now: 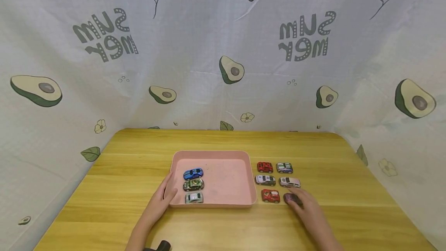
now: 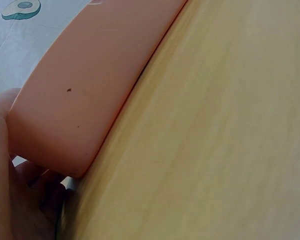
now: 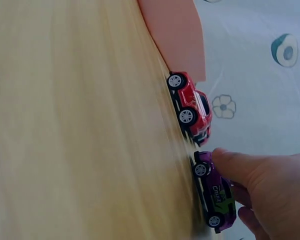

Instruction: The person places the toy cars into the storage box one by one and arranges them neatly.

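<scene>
A pink tray (image 1: pixel 228 181) lies on the wooden table, with a blue toy car (image 1: pixel 193 173), a green patterned toy car (image 1: pixel 193 184) and a silver toy car (image 1: pixel 194 198) lined up along its left side. My left hand (image 1: pixel 161 200) grips the tray's left wall near the front corner, thumb over the rim and fingers outside. To the right of the tray, my right hand (image 1: pixel 309 209) pinches a purple toy car (image 3: pixel 215 192) with thumb and fingers. The car's wheels are close to the tabletop. A red toy car (image 3: pixel 189 106) sits just beside it.
Between the tray and my right hand stand more toy cars in two columns: a red one (image 1: pixel 265 167), a white-and-green one (image 1: pixel 284 168), a grey-and-white one (image 1: pixel 265 180) and a white one (image 1: pixel 290 182). Printed cloth (image 1: pixel 198 49) hangs around the table (image 1: pixel 223 229). A black object (image 1: pixel 163 245) shows at the bottom edge.
</scene>
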Available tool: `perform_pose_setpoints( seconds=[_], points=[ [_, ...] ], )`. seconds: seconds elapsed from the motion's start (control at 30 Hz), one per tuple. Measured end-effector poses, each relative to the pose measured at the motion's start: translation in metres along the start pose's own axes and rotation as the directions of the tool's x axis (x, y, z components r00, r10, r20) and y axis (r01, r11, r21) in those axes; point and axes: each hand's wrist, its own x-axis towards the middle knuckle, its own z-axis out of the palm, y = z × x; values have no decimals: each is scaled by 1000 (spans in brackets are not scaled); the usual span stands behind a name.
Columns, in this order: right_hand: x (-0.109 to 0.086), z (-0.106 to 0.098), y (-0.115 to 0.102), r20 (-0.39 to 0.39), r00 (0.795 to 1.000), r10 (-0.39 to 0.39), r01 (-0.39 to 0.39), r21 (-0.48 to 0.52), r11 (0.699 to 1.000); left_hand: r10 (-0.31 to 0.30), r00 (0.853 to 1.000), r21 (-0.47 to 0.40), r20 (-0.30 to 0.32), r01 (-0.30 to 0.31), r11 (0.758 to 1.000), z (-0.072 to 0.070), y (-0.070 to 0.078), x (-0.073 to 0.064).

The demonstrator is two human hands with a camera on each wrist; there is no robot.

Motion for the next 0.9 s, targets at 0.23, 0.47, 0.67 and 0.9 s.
perform_pose_setpoints(
  seconds=[0.23, 0.47, 0.67, 0.9],
  points=[
    [2, 4, 7, -7, 1000, -20, 20, -23, 1000, 14, 1000, 1, -20, -14, 1000, 1, 0, -1],
    [6, 3, 10, 8, 999, -44, 44, -34, 998, 41, 998, 27, -37, -40, 999, 1, 2, -1],
    [6, 4, 13, -40, 992, -120, 119, -28, 992, 30, 1000, -7, -1, -30, 1000, -1, 0, 0],
    [5, 7, 16, -94, 981, -169, 164, -51, 985, 24, 1000, -10, 0, -24, 1000, 0, 1, -1]
  ],
)
